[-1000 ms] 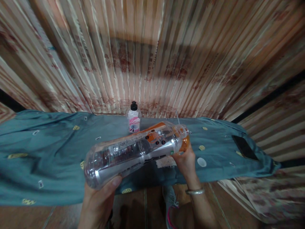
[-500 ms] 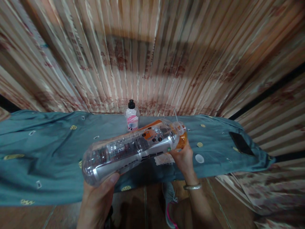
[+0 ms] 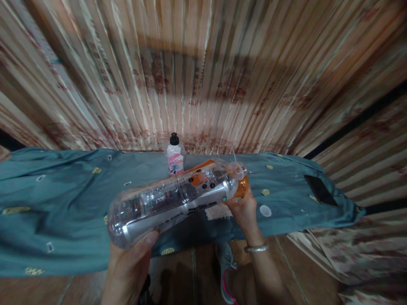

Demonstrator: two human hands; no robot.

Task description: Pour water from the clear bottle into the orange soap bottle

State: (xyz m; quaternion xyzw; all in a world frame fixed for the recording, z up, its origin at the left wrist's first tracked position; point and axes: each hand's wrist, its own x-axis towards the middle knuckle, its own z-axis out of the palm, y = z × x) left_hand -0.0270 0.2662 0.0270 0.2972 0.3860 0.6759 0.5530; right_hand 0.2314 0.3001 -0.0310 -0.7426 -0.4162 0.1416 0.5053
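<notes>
Head view showed the left hand (image 3: 132,256), grip curled to prop a clear bottle (image 3: 162,205), and right hand (image 3: 245,210), seemingly wrapped to steady an orange container (image 3: 242,187).

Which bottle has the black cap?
The pink-labelled bottle, standing upright on the teal cloth, wears the black cap; the large clear bottle, tilted in the left hand, shows none.

Dark phone (image 3: 320,190) on patterned teal cloth (image 3: 73,203) — pleated curtain (image 3: 190,63) behind

Two clear bottles (image 3: 174,201), one orange container (image 3: 242,187), one phone (image 3: 320,190), two hands (image 3: 246,213)
</notes>
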